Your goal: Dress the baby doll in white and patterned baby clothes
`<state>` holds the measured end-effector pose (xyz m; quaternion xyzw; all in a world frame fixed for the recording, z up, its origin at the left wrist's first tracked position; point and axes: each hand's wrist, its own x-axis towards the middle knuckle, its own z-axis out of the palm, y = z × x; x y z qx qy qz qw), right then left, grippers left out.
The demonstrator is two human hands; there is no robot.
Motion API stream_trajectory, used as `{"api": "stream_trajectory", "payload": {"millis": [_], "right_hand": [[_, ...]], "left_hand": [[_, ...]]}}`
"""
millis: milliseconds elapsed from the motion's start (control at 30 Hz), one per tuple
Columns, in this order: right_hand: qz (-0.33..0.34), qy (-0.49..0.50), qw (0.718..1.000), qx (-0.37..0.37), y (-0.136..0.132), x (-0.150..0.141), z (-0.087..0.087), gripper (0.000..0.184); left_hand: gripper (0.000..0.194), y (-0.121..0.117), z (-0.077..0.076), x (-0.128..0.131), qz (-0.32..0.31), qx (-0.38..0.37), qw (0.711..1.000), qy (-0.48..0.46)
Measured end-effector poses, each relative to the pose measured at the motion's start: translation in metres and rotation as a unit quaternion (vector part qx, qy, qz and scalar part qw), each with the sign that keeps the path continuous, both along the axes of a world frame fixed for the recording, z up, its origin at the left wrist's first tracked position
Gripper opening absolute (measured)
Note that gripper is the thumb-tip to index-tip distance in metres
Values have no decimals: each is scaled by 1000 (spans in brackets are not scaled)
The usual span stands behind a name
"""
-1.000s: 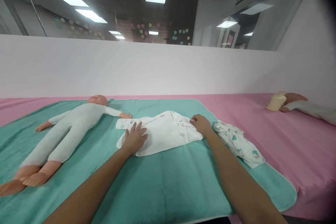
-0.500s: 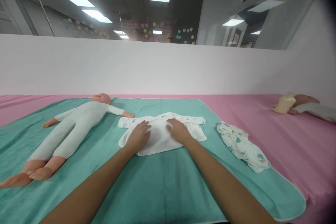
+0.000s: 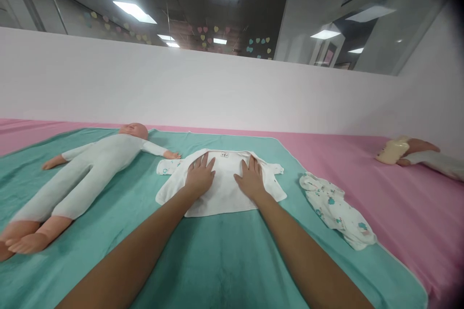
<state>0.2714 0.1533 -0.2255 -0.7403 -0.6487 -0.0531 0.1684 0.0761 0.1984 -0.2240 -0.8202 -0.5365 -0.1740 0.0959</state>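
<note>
A small white baby top (image 3: 223, 193) lies spread flat on a teal blanket (image 3: 217, 256). My left hand (image 3: 200, 175) rests palm down on its left half, fingers stretched out. My right hand (image 3: 250, 177) lies flat on its right half, fingers also extended. Both hands press on the cloth and hold nothing. A baby doll (image 3: 87, 169) in a white bodysuit lies on its back to the left, one arm reaching toward the top's sleeve.
A crumpled patterned baby garment (image 3: 337, 210) lies at the blanket's right edge. The pink mattress (image 3: 409, 207) extends right, where a cream bottle (image 3: 391, 151) and another doll (image 3: 424, 152) lie. A white partition wall (image 3: 217, 87) runs along the back.
My right hand left the top's right sleeve and came to lie flat on its middle. My left hand slid up toward the collar. The view shifted slightly.
</note>
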Motion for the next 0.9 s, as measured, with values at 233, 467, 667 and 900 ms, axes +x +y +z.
{"api": "stream_trajectory", "payload": {"millis": [233,467,667,900], "right_hand": [[6,-7,1000,-6,3,0,-3,48],[117,-52,991,39,-5,-12,4,35],[252,-6,968,-23,-5,-28,-1,49],[188,-20,978,-88,23,-29,-5,55]], "left_hand": [[48,2,-1,-1,0,-51,998,27],[44,0,1,-3,-32,-54,998,5],[39,-9,-1,1,-147,-22,989,21],[48,1,-12,4,-108,-102,989,6]]}}
